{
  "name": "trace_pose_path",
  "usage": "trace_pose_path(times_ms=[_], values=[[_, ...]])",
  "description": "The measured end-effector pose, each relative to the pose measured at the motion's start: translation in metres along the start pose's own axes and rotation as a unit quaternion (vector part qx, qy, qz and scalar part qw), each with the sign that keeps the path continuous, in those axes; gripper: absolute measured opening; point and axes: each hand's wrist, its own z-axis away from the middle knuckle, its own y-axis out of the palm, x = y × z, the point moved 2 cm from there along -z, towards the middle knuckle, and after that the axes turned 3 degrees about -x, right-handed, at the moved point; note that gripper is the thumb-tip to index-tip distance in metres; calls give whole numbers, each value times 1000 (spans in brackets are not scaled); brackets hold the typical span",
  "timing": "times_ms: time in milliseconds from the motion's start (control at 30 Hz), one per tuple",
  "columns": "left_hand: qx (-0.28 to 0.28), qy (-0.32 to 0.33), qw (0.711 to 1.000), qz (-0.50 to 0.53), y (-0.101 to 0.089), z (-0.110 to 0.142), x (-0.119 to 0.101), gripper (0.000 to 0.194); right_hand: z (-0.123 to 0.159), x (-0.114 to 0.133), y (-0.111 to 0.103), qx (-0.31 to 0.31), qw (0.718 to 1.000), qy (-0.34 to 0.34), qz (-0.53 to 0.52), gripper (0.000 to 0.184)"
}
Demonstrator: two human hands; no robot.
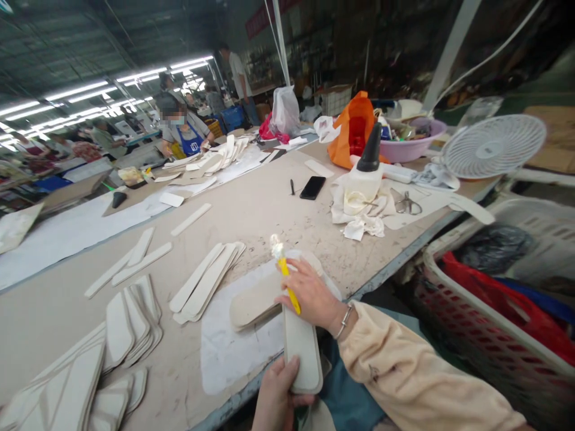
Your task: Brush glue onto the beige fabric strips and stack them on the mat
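Note:
In my right hand (pixel 309 293) is a yellow-handled brush (pixel 288 281), its whitish, glue-coated tip pointing up and away. My left hand (pixel 281 386) grips the near end of a long, round-cornered pale strip (pixel 302 353), thumb on top and fingers underneath. The strip's far end runs beneath my right hand, which hides it. Just beyond, a stack of similar beige pieces (pixel 254 302) rests on a white sheet (pixel 224 350) at the table edge.
Fanned strips (pixel 209 281) and larger piles (pixel 76 371) cover the table's left side. Farther back are a black phone (pixel 313 188), a glue bottle (pixel 366 179) on rags, scissors (pixel 408 204), an orange bag (pixel 353 134) and a white fan (pixel 494 146). A basket (pixel 489 311) stands right; a co-worker (pixel 188 134) sits across.

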Motion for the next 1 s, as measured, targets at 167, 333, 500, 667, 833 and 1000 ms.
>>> trace_pose_path(times_ms=[167, 333, 500, 667, 833, 1000], values=[[-9, -29, 999, -29, -14, -13, 2, 53, 1, 10, 24, 96, 993, -21, 64, 38], [2, -51, 998, -46, -21, -18, 4, 52, -13, -19, 30, 90, 990, 62, 91, 42], [20, -40, 999, -31, -19, -12, 0, 54, -28, -45, 25, 58, 990, 92, 93, 39], [48, -43, 997, -34, -28, -8, 5, 50, -30, -59, 20, 42, 990, 120, 66, 41], [40, -18, 997, -61, -33, -4, 7, 48, -29, -60, 21, 44, 987, 128, 86, 43], [40, 7, 997, -64, -32, 12, -2, 48, -27, -59, 21, 37, 990, 116, 68, 35]])
